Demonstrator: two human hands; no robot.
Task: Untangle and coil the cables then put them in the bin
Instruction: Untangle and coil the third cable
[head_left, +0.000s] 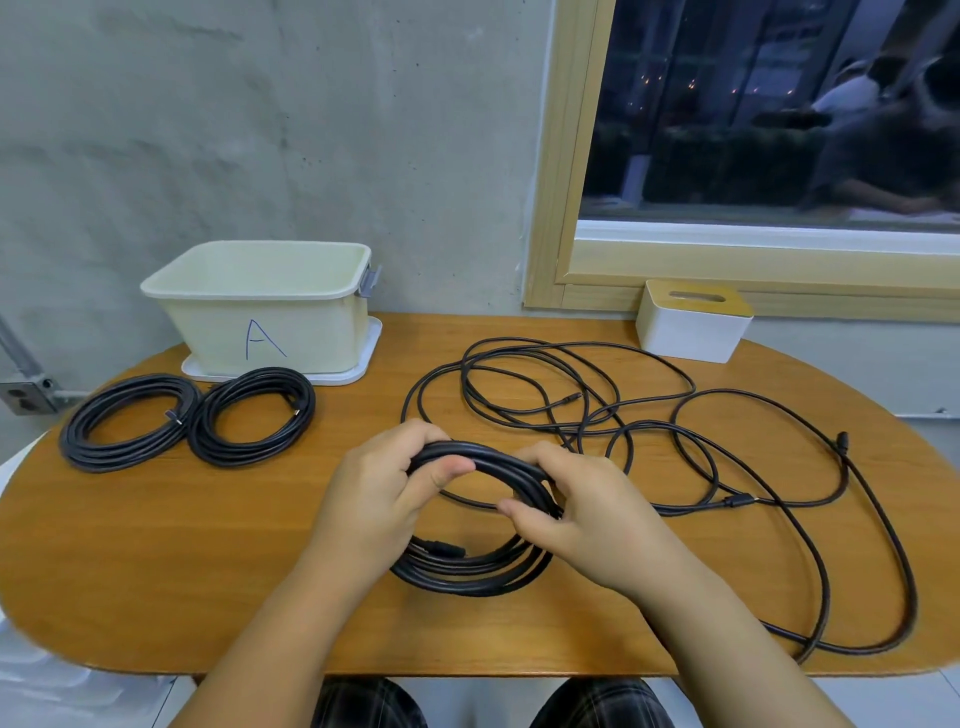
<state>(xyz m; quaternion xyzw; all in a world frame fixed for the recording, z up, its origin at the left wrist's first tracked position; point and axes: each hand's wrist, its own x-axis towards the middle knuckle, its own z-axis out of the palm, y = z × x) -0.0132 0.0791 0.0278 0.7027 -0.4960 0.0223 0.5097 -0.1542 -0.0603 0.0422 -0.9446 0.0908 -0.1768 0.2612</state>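
- I am seeing a wall socket box (27, 396) sitting at the far left edge, beyond the wooden table (156, 561).
- Two finished black coils are lying flat on the table's left side: the left coil (127, 422) and the right coil (253, 414) are touching each other side by side.
- Just behind them the cream bin (265, 306), marked with a blue letter A, is standing upright on a white tray (363, 364); I am finding no cable showing inside it from this angle.
- My left hand (384, 499) is gripping the top left of the coil in progress (467, 571), with the fingers curling over the strands and the thumb pressing on top.
- That coil is standing tilted at the table's front centre, its lower arc resting on the wood and its upper arc being held up between both hands.
- My right hand (582, 514) is gripping the coil's right side, the fingers wrapping the bundle and the thumb lying across it.
- To the right, the loose cables (597, 410) are sprawling in overlapping loops, with one long strand running round to the front right edge.
- A white tissue box (693, 322) with a wooden lid is sitting at the back right, under the window frame (550, 208).
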